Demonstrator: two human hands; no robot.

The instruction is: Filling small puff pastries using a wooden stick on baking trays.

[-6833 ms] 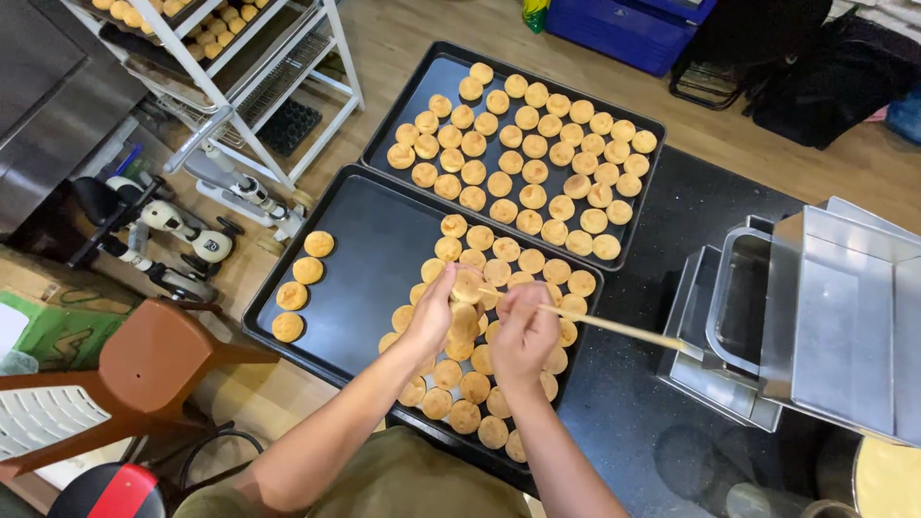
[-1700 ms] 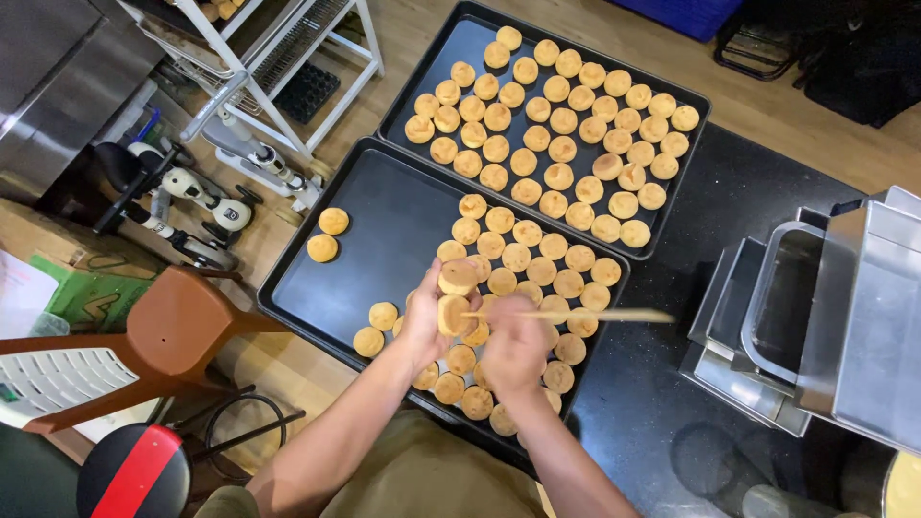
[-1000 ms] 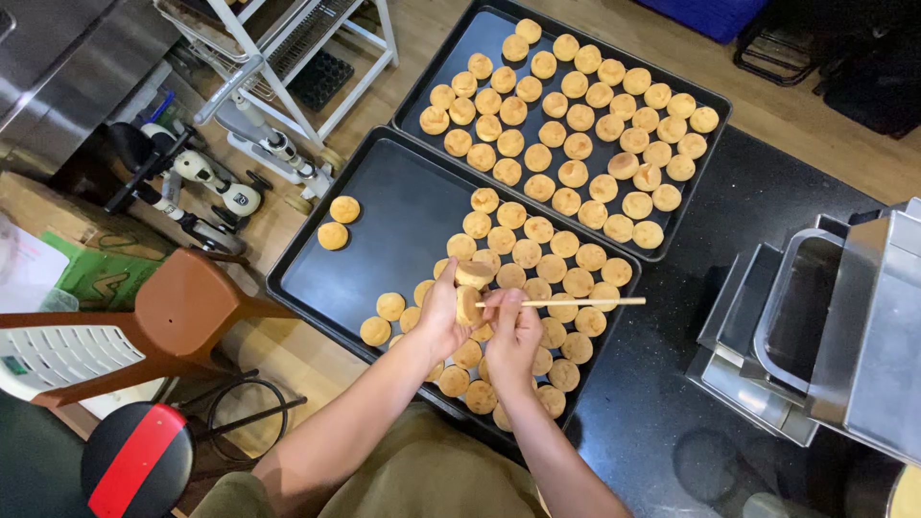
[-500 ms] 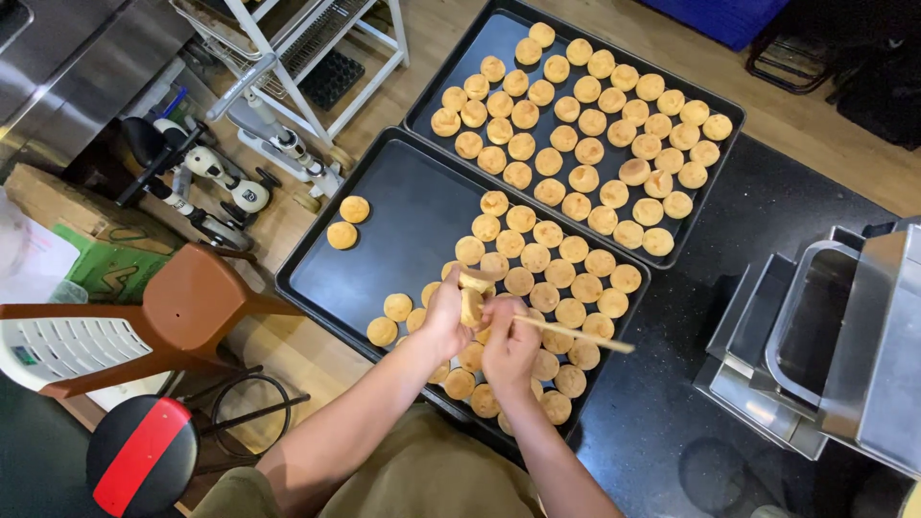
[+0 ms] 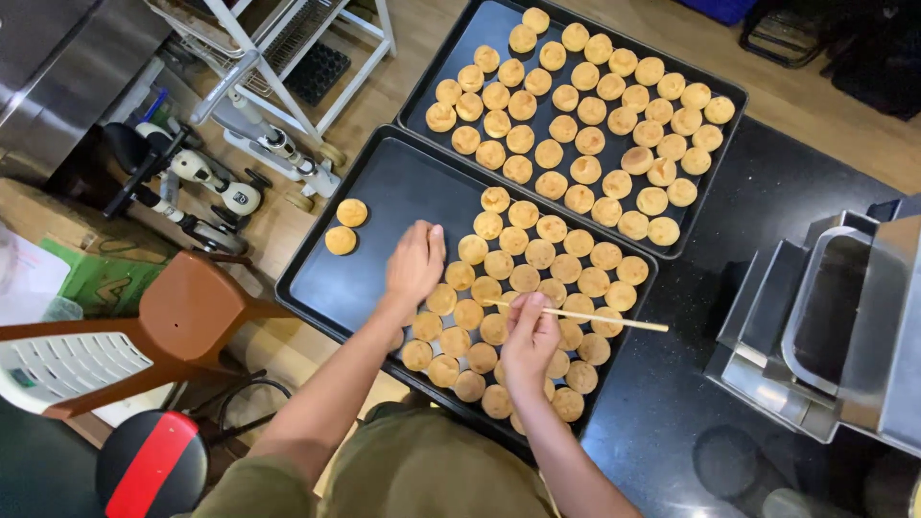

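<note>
My left hand [image 5: 414, 264] hovers palm down over the bare left part of the near black baking tray [image 5: 384, 197]. Whether a pastry lies under the palm is hidden. My right hand [image 5: 529, 338] pinches a thin wooden stick [image 5: 595, 317] that lies level over the round golden pastries [image 5: 537, 254] crowding the tray's right half. Two lone pastries [image 5: 345, 226] sit at the tray's far left. Behind it, a second black tray [image 5: 491, 21] is filled with rows of the same pastries [image 5: 595, 115].
Both trays rest on a black countertop [image 5: 672, 432]. A metal machine with an open hopper [image 5: 844, 317] stands at the right. To the left, on the wooden floor, are a brown chair [image 5: 192, 312], a red-and-black stool [image 5: 152, 470] and a white wire rack [image 5: 278, 82].
My left hand has left the stick's tip, where it held a pastry, and moved left over the tray's bare part. The right hand still holds the stick.
</note>
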